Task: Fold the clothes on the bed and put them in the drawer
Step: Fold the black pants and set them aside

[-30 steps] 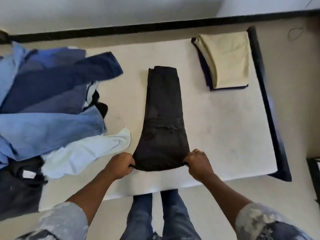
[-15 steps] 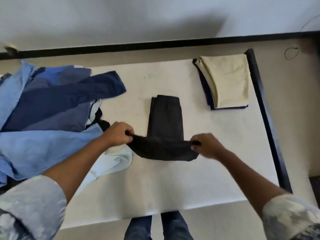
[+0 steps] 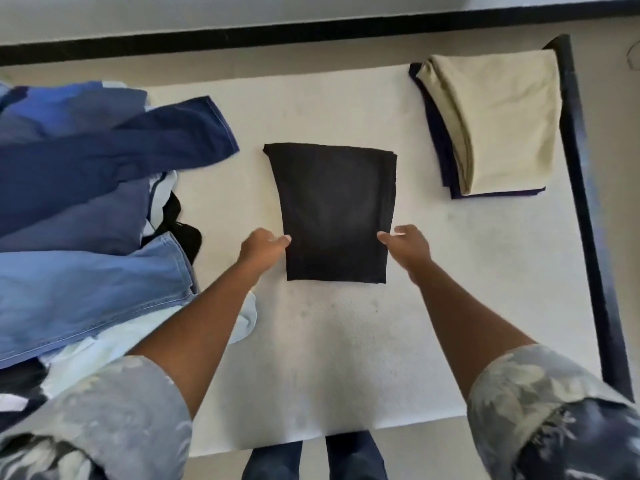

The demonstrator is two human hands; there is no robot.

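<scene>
Black trousers (image 3: 334, 213) lie folded into a flat rectangle in the middle of the white bed (image 3: 332, 358). My left hand (image 3: 261, 249) is at their left edge and my right hand (image 3: 407, 245) at their right edge. On both hands the fingertips touch the cloth and the fingers look relaxed, curled round nothing. A folded beige garment (image 3: 502, 123) lies on a dark navy one (image 3: 440, 147) at the far right of the bed.
A heap of unfolded blue denim clothes (image 3: 86, 209) covers the left side of the bed, with a pale garment (image 3: 104, 344) and black pieces under it. A dark bed frame (image 3: 588, 220) runs along the right edge. No drawer is in view.
Both hands carried the near end of the black trousers away from me and laid it over the far end, halving their length. The hands then let go and now sit at the sides.
</scene>
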